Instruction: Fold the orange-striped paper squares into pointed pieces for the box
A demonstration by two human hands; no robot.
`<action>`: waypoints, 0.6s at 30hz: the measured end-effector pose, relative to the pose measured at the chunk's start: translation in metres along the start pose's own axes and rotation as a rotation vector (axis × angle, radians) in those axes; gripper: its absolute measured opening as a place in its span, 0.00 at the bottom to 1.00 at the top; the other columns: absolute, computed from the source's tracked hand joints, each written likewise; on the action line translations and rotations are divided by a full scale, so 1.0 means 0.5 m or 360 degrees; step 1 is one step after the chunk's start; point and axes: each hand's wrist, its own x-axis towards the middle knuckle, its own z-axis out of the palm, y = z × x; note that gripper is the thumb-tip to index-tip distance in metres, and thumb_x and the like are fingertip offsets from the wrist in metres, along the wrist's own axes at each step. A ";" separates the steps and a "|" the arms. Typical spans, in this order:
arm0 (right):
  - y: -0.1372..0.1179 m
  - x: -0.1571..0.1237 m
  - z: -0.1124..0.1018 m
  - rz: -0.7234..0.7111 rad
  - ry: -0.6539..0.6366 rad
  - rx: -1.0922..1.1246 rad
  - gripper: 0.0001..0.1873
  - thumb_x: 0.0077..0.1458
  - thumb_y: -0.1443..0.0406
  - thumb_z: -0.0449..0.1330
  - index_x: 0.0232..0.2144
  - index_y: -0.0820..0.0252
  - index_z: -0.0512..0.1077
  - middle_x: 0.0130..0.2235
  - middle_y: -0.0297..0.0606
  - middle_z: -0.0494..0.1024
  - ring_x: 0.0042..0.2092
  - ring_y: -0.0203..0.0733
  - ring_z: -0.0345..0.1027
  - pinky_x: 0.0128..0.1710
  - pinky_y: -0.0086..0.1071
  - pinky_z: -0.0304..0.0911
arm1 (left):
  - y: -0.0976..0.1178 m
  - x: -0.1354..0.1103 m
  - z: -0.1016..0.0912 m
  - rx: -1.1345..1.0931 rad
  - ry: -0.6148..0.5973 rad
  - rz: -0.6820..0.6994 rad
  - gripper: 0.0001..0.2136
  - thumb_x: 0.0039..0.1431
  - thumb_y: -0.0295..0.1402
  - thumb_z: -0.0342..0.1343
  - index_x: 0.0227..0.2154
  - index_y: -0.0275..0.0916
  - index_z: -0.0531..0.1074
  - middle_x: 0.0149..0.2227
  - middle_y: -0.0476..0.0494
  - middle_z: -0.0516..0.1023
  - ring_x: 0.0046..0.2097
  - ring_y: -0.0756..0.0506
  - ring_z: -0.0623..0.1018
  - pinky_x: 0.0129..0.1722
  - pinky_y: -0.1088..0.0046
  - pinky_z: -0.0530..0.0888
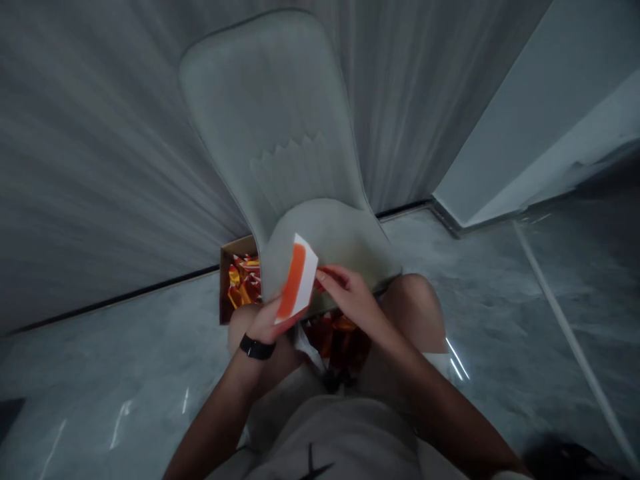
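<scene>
An orange-and-white folded piece, looking like a small flat paper box or card (299, 283), is held up in front of the chair seat. My left hand (265, 323), with a black band on the wrist, is closed on its lower left end. My right hand (350, 291) has its thumb and fingertips pinched at the right edge of the card. Below my hands, between the knees, shiny orange-red wrapped items (337, 337) show in part, beside a white flap (310, 347). Their container is mostly hidden.
A pale grey padded chair (280, 87) faces me against a ribbed wall (125, 133). Left of its seat, a cardboard box (225, 293) holds several shiny red-and-gold wrapped packets (243, 283). A white wall corner (525, 120) juts in at the right, above the marble-look floor (510, 320).
</scene>
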 end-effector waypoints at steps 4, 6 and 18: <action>-0.010 -0.009 -0.007 0.0129 0.0060 0.0114 0.18 0.54 0.51 0.64 0.39 0.57 0.79 0.36 0.38 0.83 0.36 0.42 0.76 0.38 0.35 0.70 | 0.008 -0.018 0.009 0.0202 -0.0024 -0.0017 0.08 0.48 0.32 0.65 0.33 0.40 0.78 0.35 0.44 0.82 0.40 0.37 0.81 0.39 0.60 0.80; -0.014 -0.012 -0.010 0.0199 0.0042 0.0174 0.19 0.54 0.50 0.65 0.38 0.58 0.79 0.33 0.38 0.82 0.34 0.41 0.76 0.35 0.34 0.69 | 0.013 -0.025 0.009 0.0236 -0.0032 -0.0010 0.10 0.48 0.33 0.66 0.35 0.40 0.79 0.36 0.44 0.82 0.43 0.36 0.81 0.42 0.60 0.80; -0.007 -0.006 -0.013 -0.0007 0.0160 -0.0094 0.22 0.54 0.52 0.66 0.49 0.55 0.76 0.42 0.39 0.83 0.44 0.44 0.77 0.47 0.39 0.70 | 0.067 -0.029 0.002 0.0950 -0.0384 0.0273 0.16 0.51 0.44 0.68 0.34 0.37 0.78 0.32 0.47 0.79 0.31 0.51 0.74 0.30 0.78 0.71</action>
